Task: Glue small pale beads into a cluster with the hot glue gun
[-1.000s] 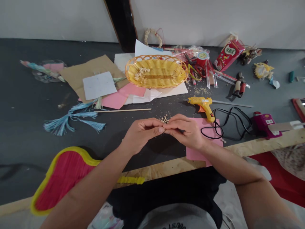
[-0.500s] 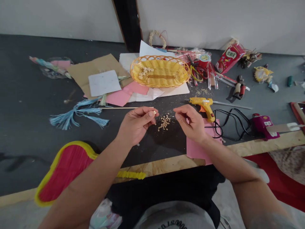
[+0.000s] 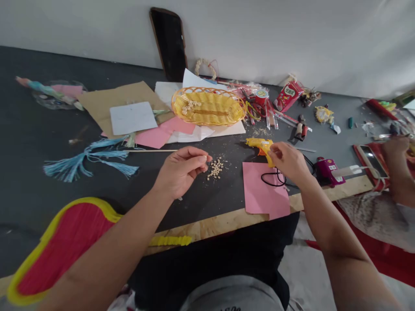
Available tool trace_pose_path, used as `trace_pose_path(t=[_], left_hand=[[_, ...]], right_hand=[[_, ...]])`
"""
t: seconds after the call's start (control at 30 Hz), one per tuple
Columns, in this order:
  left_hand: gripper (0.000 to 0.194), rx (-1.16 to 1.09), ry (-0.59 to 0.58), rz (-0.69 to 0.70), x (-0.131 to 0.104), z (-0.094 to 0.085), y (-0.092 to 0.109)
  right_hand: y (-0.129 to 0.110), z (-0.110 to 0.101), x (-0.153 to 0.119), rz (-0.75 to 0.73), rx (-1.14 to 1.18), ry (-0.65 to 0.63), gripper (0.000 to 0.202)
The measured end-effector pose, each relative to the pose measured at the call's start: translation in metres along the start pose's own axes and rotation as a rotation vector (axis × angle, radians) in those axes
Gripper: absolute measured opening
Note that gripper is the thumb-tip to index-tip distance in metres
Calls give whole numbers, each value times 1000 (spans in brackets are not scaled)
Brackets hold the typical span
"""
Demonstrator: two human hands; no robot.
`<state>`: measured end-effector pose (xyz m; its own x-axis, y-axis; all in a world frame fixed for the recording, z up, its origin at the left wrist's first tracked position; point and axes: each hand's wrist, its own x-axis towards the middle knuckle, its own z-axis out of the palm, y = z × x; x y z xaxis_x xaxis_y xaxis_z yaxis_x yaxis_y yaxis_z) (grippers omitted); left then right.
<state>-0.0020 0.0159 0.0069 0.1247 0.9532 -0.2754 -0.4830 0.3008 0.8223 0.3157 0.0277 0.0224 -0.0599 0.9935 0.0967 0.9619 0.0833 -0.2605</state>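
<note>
My left hand (image 3: 184,170) is closed in a pinch left of a small pile of pale bits (image 3: 215,168); a tiny pale piece was between its fingertips earlier and is barely visible now. A thin stick (image 3: 152,150) runs leftward from behind this hand toward a blue tassel (image 3: 81,162). My right hand (image 3: 288,160) is at the handle end of the yellow glue gun (image 3: 259,143), its fingers curled; whether they grip the gun cannot be made out. Below the gun lies pink paper (image 3: 264,194) with a black cord over it.
Behind the pile stands a yellow wicker basket (image 3: 210,108) holding pale clusters. Papers (image 3: 132,119) lie to its left, a red carton (image 3: 288,96) to its right. A phone (image 3: 168,43) leans on the wall. Another person's hand (image 3: 397,147) is at far right.
My right hand has moved right, from beside the pile to the glue gun. The view has turned right, bringing another person's arm into sight. My left hand keeps its pinch.
</note>
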Motion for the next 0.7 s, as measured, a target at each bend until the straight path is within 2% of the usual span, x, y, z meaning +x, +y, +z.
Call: trace_pose_path(t=[0.2,0.33,0.43,0.6,0.7], left_hand=[[21,-15,-7,8,0,1,3],[25,-45,-29,10,1,-2,3],[27,-72,-65,4,2,-4,2],[28,-120,-117,0,0,-4,3],[27,-154,-131,-12,-1,-4,4]], right_hand=[[2,14,7,133,-109,-141,28],[3,12,13,164,-58,-178,15],[5,8,14,191,194,-179,14],[-4,-6,8,250,865,-42,28],[-19,-13,5,250,1145,-125,33]])
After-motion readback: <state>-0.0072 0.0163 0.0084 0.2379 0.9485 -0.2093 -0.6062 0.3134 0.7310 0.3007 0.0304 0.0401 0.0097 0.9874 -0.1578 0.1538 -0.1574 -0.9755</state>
